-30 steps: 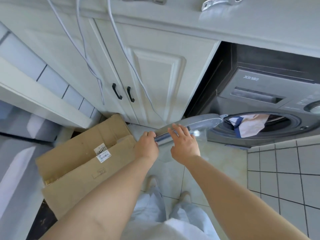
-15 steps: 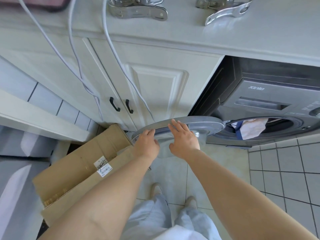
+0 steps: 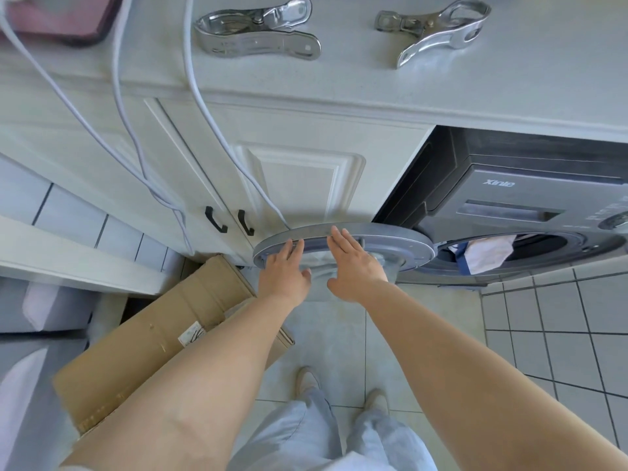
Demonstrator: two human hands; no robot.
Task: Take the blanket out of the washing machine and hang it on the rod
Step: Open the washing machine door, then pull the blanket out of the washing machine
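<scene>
Fingers (image 3: pixel 299 246) of the left hand (image 3: pixel 283 271) and right hand (image 3: pixel 355 263) lie straight and flat on the round door (image 3: pixel 343 246), holding nothing. That door stands swung wide to the left of the washing machine (image 3: pixel 509 212). Pale, blue-edged blanket (image 3: pixel 482 253) pokes from the drum at right. Door-opening looks finished; next, reach right and grip the cloth.

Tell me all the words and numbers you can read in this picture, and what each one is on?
"xinle": on the grey front panel of the washing machine, above its drawer.
Small markings beside the dial at the right edge: too small to read.
Printing on the white sticker on the cardboard box: too blurred to read.
The two metal clips on the counter show no readable text.
</scene>
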